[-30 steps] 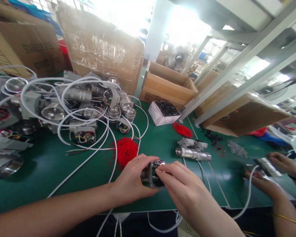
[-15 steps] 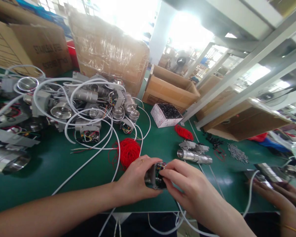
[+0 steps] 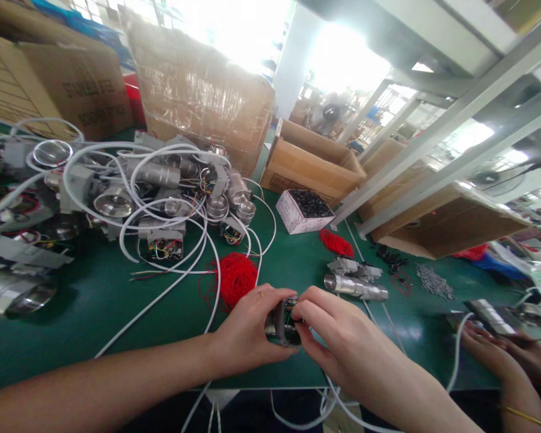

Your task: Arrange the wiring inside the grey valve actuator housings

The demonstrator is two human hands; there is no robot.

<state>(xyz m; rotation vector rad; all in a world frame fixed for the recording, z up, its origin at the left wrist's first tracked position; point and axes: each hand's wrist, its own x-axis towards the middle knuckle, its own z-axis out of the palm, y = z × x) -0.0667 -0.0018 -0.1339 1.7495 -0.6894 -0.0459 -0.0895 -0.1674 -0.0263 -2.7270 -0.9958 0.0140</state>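
Observation:
My left hand point(image 3: 247, 328) is wrapped round a small grey housing with coloured wires inside point(image 3: 283, 325), held just above the near edge of the green table point(image 3: 94, 313). My right hand point(image 3: 338, 337) meets it from the right, fingers pinched at the wires on the housing's open face. A white cable point(image 3: 342, 397) hangs from under the hands over the table edge. A loose bundle of red rings point(image 3: 235, 276) lies just beyond my left hand. A finished metal valve with grey box point(image 3: 354, 279) lies beyond my right hand.
A big heap of metal valves, grey boxes and white cables point(image 3: 117, 198) fills the left. A small carton of black parts point(image 3: 304, 210), cardboard boxes point(image 3: 313, 159), more red rings point(image 3: 336, 242) and small screws point(image 3: 433, 279) lie behind. Another person's hands point(image 3: 505, 355) work at the right.
My right fingers have shifted slightly up and left on the housing's open face. The other person's hands at the right have moved a little.

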